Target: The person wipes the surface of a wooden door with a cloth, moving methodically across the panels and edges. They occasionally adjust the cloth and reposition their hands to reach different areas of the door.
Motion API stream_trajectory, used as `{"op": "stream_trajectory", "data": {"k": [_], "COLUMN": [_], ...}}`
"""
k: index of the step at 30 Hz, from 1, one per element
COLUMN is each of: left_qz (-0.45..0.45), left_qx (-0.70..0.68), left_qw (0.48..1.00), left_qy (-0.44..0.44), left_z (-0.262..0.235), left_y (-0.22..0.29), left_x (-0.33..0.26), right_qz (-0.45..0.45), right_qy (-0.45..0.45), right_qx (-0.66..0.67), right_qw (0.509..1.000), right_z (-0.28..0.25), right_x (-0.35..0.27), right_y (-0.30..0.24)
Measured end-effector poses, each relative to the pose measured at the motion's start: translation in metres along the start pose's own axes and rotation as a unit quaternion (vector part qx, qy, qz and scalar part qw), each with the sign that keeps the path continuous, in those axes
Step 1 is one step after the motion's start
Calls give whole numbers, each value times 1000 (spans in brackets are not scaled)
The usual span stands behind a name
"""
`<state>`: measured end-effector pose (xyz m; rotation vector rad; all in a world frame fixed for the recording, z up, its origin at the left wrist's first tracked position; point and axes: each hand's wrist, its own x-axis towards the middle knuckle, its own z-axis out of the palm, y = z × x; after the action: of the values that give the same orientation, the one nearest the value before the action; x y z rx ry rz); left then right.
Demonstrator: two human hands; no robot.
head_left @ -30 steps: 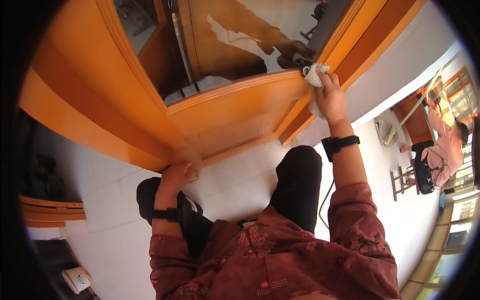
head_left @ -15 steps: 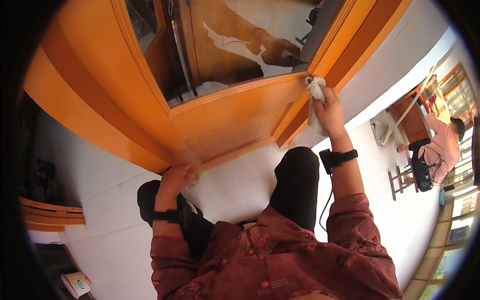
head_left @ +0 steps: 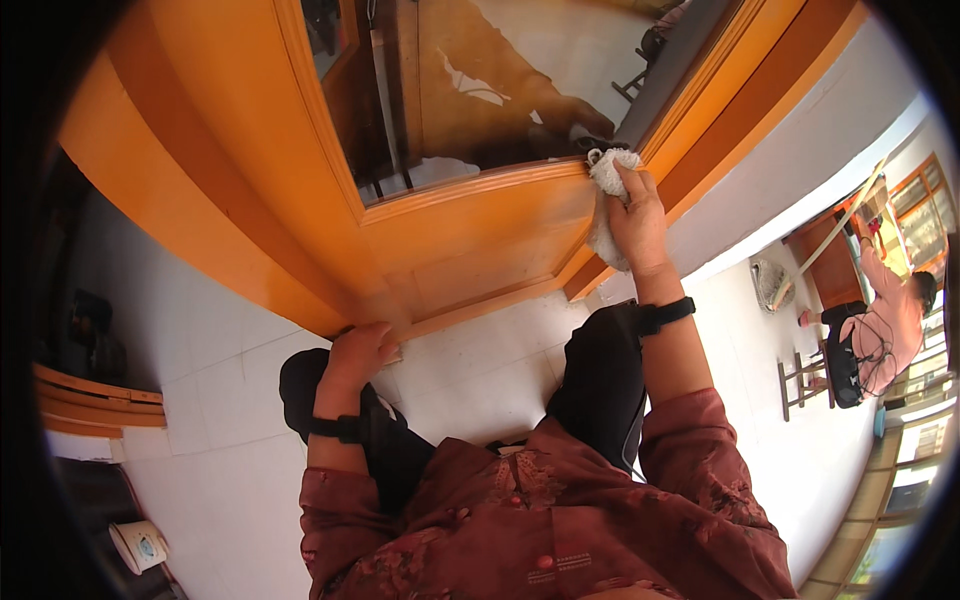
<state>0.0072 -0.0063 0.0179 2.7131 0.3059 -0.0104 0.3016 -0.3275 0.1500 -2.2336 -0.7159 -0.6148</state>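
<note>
A bunched white cloth (head_left: pixel 612 176) is gripped in my right hand (head_left: pixel 640 222), one end hanging below the fingers. It presses on the wooden moulding under the lower right corner of the glass pane (head_left: pixel 480 100). That pane is set in an orange-brown wooden door (head_left: pixel 470 250) and mirrors my arm. Low down, my left hand (head_left: pixel 358 355) rests by the door's bottom edge at the left. Its fingers curl against the wood there; whether they grip the edge is hidden.
At the right, another person (head_left: pixel 885 320) in a pink top sits on a wooden stool (head_left: pixel 803 385). A grey bundle (head_left: pixel 772 285) lies on the floor (head_left: pixel 240 440) near them. A white bucket (head_left: pixel 140 546) stands at the lower left. A white wall (head_left: pixel 790 150) adjoins the door frame.
My right hand has slid the cloth a little leftward along the moulding from the pane's corner. My left hand stays in place. The view has shifted slightly.
</note>
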Motion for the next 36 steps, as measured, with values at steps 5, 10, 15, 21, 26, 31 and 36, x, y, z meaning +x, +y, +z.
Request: {"op": "stream_trajectory", "data": {"k": [5, 10, 15, 21, 26, 31, 36], "left_qz": [40, 34, 22, 6, 2, -33, -44], "left_qx": [-21, -7, -19, 3, -11, -23, -3], "left_qw": [998, 998, 999, 1000, 1000, 997, 998], "left_qy": [51, 57, 45, -11, -29, -64, -49], "left_z": [3, 5, 4, 2, -2, -7, 2], "left_y": [-2, -6, -10, -8, 4, 16, 12], "left_x": [-4, -10, -13, -8, -2, 0, 3], "right_qz": [-51, -197, -285, -332, -321, -267, -185], "right_qy": [-18, -69, -86, -62, -69, -66, -28], "right_qx": [-45, -31, -32, -44, -17, -79, -139], "right_qw": [997, 978, 954, 940, 944, 958, 972], "right_z": [14, 40, 76, 101, 75, 36, -7], "right_x": [-10, -23, -33, -44, -28, -9, 7], "right_y": [-49, -107, -172, -215, -174, -104, -28]}}
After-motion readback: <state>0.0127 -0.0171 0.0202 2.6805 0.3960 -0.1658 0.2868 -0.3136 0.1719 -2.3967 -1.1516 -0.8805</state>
